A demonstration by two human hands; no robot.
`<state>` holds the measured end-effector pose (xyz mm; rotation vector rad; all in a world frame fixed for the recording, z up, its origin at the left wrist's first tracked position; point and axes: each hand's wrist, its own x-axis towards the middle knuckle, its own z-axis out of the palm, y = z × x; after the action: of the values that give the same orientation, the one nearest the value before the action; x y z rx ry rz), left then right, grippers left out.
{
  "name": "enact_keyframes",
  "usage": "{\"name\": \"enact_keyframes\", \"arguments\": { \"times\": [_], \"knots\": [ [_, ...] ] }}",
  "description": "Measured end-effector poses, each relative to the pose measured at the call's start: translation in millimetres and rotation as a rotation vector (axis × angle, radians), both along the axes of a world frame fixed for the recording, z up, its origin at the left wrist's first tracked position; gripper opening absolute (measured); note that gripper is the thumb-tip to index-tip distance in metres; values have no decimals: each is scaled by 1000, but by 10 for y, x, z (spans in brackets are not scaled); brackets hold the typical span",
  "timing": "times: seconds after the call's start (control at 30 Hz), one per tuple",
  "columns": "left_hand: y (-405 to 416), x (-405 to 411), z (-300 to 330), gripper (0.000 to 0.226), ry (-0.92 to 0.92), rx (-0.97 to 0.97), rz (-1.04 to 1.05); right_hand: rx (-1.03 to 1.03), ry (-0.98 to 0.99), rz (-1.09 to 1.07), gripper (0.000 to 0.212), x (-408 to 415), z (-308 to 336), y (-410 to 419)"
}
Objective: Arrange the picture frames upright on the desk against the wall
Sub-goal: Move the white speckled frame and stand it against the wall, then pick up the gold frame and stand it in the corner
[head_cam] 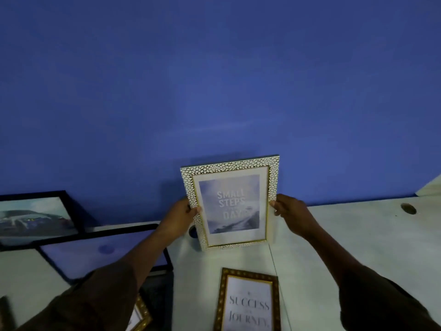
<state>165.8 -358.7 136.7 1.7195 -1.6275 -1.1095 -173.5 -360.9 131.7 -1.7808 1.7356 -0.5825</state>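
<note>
The fingers (194, 210) of the left hand (177, 219) grasp the left edge of a white-and-gold pebble-textured picture frame (230, 203), thumb on its front, while the fingers (274, 206) of the right hand (292, 213) grasp its right edge at about the same height. Between the two hands the frame stands upright, slightly tilted, its lower edge at the pale grey counter (358, 235) and its top close to the blue wall (214, 80) behind; whether it touches the wall cannot be told. Its print reads "SMALL STEPS" and "DAY". Below the hands, nearer the person, a dark brown frame with gold beading (248, 302) lies flat on the counter, its print reading "SUCCESS" and "JOURNEY". Left of the left hand, a large black-rimmed frame with a pale blue-reflecting glass (100, 252) lies flat, partly under the left forearm. Further left, a black frame showing a car picture (38, 216) leans against the wall. Beneath the left sleeve, the corner of another gold frame (142, 316) shows. Far right of the right hand, a dark round hole (408, 208) sits in the counter.
</note>
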Motion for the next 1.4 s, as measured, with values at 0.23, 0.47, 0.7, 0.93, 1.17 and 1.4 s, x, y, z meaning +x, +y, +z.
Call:
{"name": "enact_keyframes", "arguments": {
  "times": [0.23, 0.47, 0.7, 0.93, 1.17, 1.4],
  "knots": [
    [-256, -231, -235, 26, -74, 39, 117, 60, -75, 61, 28, -151, -400, -426],
    [-521, -296, -370, 30, -118, 5, 195, 122, -163, 62, 25, -156, -608, -702],
    [-626, -253, -464, 30, -165, 24, 193, 154, -201, 33, 26, -167, -696, -813],
    [-441, -410, -467, 52, -5, 58, 331, 136, -228, -114, 36, -93, -740, -615],
    [469, -584, -886, 69, 11, 224, 305, 304, -240, -253, 48, -83, -1080, 400],
    [1637, -814, -1374, 78, -55, 554, 234, 433, -170, -319, 42, -9, -1330, 1625]
  ]
}}
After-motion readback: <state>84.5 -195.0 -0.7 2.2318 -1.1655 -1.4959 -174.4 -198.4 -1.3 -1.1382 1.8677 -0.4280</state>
